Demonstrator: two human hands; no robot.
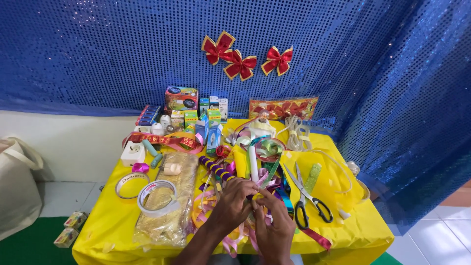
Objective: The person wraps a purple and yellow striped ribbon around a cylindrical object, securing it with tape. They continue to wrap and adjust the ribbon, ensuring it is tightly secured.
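Ribbons (230,216) lie tangled at the near edge of the yellow table (117,216), beside the scissors (306,198). Left hand (231,203) and right hand (274,228) meet, fingertips pinched on one strand; better to keep that pinch firm and the strand untwisted.

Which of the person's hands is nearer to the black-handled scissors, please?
The right hand: it lies just left of the scissors, close to the handles. The left hand is farther left, beyond the right one.
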